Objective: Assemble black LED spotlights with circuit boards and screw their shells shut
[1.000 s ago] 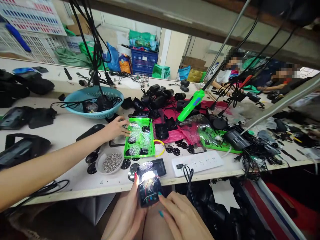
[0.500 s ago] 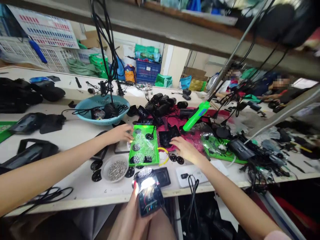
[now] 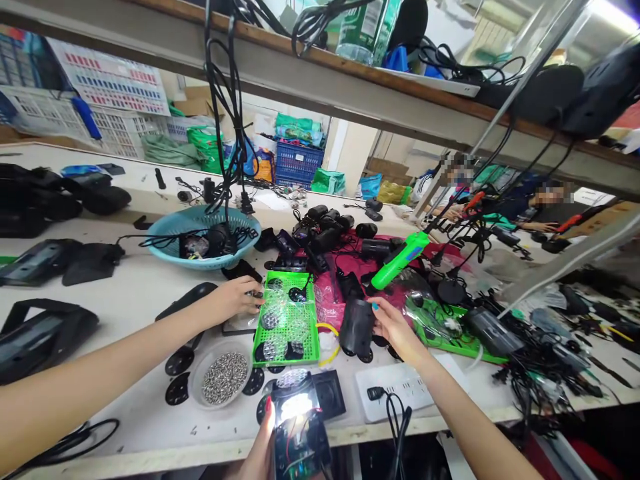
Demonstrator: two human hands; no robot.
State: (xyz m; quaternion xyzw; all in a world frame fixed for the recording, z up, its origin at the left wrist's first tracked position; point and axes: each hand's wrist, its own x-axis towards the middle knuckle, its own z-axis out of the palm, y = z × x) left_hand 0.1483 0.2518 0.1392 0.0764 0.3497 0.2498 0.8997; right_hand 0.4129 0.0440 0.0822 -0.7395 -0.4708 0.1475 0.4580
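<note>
My left hand (image 3: 261,445) sits at the bottom edge below the bench, closed around a small black lamp module (image 3: 300,437) with a glowing LED panel and bare wires. My right hand (image 3: 395,325) reaches out over the bench and grips a black plastic housing (image 3: 357,327), lifted just right of a green mesh tray (image 3: 287,320) that holds round clear lenses. Another person's arm comes in from the left, and its hand (image 3: 235,297) rests at the tray's left edge.
A white dish of small metal screws (image 3: 223,377) and black round discs lie by the tray. A white power strip (image 3: 400,383) lies near the front edge. A blue basket (image 3: 203,233), a green tool (image 3: 400,260), piled black parts and cables crowd the back. Cables hang from the shelf above.
My right hand left the lamp module, reached across the bench and picked up the black housing. My left hand keeps the module alone. The view tilted upward.
</note>
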